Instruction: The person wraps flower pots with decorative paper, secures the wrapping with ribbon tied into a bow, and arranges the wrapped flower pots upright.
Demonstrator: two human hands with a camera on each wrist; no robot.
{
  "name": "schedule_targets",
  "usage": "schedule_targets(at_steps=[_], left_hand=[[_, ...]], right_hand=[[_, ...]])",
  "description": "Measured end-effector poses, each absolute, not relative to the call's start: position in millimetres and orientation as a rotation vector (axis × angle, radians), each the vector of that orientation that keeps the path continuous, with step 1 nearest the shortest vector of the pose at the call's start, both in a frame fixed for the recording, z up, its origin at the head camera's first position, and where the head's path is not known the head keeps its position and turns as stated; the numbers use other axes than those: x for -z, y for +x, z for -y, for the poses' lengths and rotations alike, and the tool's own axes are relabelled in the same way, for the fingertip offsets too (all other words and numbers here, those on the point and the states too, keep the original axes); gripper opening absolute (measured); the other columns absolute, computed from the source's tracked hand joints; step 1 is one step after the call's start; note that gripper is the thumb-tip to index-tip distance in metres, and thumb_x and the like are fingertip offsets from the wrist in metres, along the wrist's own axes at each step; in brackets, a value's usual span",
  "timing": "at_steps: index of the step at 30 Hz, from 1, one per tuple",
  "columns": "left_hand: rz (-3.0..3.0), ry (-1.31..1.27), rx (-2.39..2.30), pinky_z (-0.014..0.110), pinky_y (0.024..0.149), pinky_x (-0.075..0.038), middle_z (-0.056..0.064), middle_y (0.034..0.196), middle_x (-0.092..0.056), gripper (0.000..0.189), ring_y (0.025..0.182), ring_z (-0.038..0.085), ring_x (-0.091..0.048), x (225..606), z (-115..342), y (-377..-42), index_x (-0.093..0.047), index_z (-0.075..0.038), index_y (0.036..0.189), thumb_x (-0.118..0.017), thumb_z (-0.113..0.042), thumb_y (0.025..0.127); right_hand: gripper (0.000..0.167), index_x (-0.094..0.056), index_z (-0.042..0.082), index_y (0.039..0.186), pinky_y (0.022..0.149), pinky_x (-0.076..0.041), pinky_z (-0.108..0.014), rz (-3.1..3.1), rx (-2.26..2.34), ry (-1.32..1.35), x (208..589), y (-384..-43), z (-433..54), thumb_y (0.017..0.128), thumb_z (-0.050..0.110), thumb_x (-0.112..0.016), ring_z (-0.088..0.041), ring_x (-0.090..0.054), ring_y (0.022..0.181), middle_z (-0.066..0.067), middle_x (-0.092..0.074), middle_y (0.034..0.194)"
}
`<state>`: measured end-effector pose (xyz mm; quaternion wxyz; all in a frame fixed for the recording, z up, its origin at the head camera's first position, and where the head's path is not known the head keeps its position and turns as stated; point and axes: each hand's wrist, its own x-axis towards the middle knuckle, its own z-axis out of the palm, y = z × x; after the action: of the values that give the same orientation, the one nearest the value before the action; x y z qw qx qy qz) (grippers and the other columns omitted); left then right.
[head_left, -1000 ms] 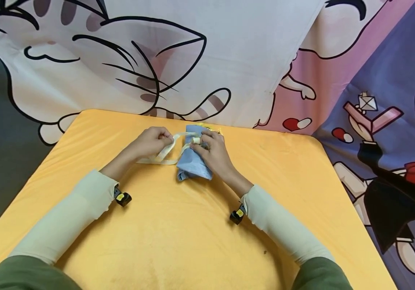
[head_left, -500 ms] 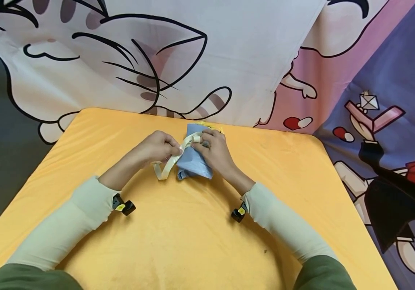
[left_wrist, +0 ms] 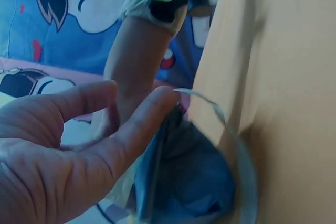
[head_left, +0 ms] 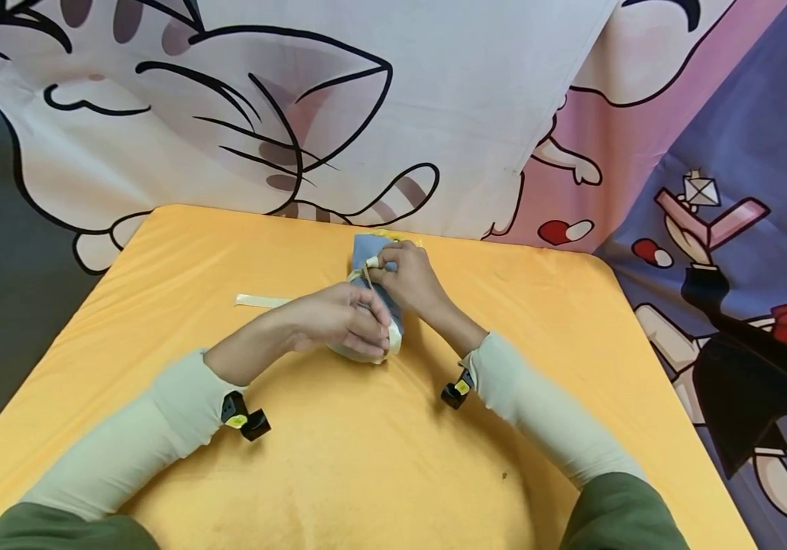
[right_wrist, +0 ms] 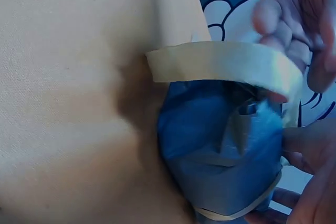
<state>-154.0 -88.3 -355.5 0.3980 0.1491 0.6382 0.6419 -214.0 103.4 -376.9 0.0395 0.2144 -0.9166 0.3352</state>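
Observation:
A crumpled blue bag lies near the far table edge, a cream ribbon looped about it. A narrow band of the ribbon circles the bag in the right wrist view. At the bag's upper part, my right hand pinches the ribbon between thumb and fingers. My left hand is before the bag's near part, partly hiding it. In the left wrist view, its thumb and forefinger stand apart, and the ribbon runs from behind the forefinger's tip. Whether the ribbon is held between other fingers is hidden.
A loose ribbon tail lies left of the bag on the yellow-covered table. Something yellow shows behind the bag. Cartoon-printed curtains hang behind and to the right of the table.
The left hand first drew the ribbon toward the bag, then came rightward and nearer, across the bag's front. The right hand has stayed at the bag, its grip barely shifting.

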Motion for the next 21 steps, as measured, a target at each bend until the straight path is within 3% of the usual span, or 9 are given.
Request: schedule_targets(at_steps=[3,6,9,12,14,17,19,21], left_hand=[[-1.527,0.413,-1.57,0.045,0.106,-0.067,0.013,0.111,-0.076,0.011,0.108,0.026,-0.079,358,82,-149,-0.068,-0.001,0.113,-0.065,0.004,0.104],[-1.454,0.442,-1.516,0.047,0.111,-0.064,0.013,0.113,-0.078,0.013,0.11,0.024,-0.078,362,76,-146,-0.072,0.003,0.116,-0.065,0.005,0.105],[-1.431,0.485,-1.452,0.039,0.111,-0.063,0.007,0.116,-0.078,0.022,0.11,0.016,-0.074,373,68,-143,-0.072,0.009,0.126,-0.065,0.004,0.106],[-1.47,0.562,-1.368,0.028,0.098,-0.057,-0.002,0.111,-0.074,0.032,0.1,0.008,-0.065,382,61,-140,-0.069,0.012,0.137,-0.065,0.002,0.107],[-1.529,0.62,-1.309,0.025,0.093,-0.052,0.0,0.116,-0.073,0.034,0.101,0.009,-0.06,387,56,-139,-0.069,0.01,0.14,-0.065,-0.001,0.108],[-1.606,0.698,-1.235,0.028,0.103,-0.053,0.01,0.151,-0.067,0.034,0.132,0.016,-0.064,393,49,-137,-0.071,0.008,0.141,-0.065,-0.002,0.109],[-1.626,0.74,-1.216,0.037,0.125,-0.048,0.014,0.179,-0.044,0.035,0.163,0.027,-0.046,397,45,-136,-0.072,0.004,0.143,-0.065,-0.002,0.109],[-1.62,0.787,-1.226,0.046,0.137,-0.037,0.012,0.189,-0.023,0.037,0.175,0.033,-0.025,400,42,-135,-0.071,0.002,0.145,-0.064,-0.002,0.109]], right_hand=[[0.025,-0.078,0.004,0.084,0.13,-0.039,-0.059,2.827,-1.045,0.662,374,-215,-105,0.105,0.017,-0.079,-0.04,-0.064,0.139,-0.017,-0.081,0.131],[0.026,-0.076,0.006,0.082,0.134,-0.035,-0.059,2.841,-1.05,0.651,372,-216,-107,0.104,0.018,-0.079,-0.038,-0.062,0.144,-0.016,-0.081,0.133],[0.027,-0.074,0.007,0.081,0.137,-0.031,-0.061,2.846,-1.043,0.66,372,-217,-108,0.105,0.019,-0.078,-0.037,-0.061,0.145,-0.015,-0.081,0.133],[0.027,-0.073,0.007,0.082,0.137,-0.029,-0.062,2.847,-1.028,0.682,372,-216,-108,0.106,0.018,-0.077,-0.037,-0.062,0.145,-0.015,-0.082,0.129],[0.027,-0.073,0.007,0.082,0.135,-0.034,-0.061,2.854,-1.017,0.687,370,-216,-107,0.107,0.017,-0.077,-0.037,-0.062,0.145,-0.015,-0.082,0.127],[0.027,-0.074,0.006,0.083,0.126,-0.045,-0.056,2.869,-1.022,0.676,367,-216,-107,0.107,0.017,-0.079,-0.037,-0.064,0.14,-0.015,-0.082,0.121],[0.029,-0.072,0.007,0.081,0.114,-0.052,-0.051,2.873,-1.033,0.667,366,-216,-108,0.106,0.016,-0.08,-0.036,-0.068,0.131,-0.014,-0.081,0.115],[0.031,-0.069,0.008,0.078,0.103,-0.054,-0.046,2.871,-1.053,0.663,366,-216,-108,0.106,0.017,-0.08,-0.032,-0.069,0.116,-0.012,-0.078,0.105]])
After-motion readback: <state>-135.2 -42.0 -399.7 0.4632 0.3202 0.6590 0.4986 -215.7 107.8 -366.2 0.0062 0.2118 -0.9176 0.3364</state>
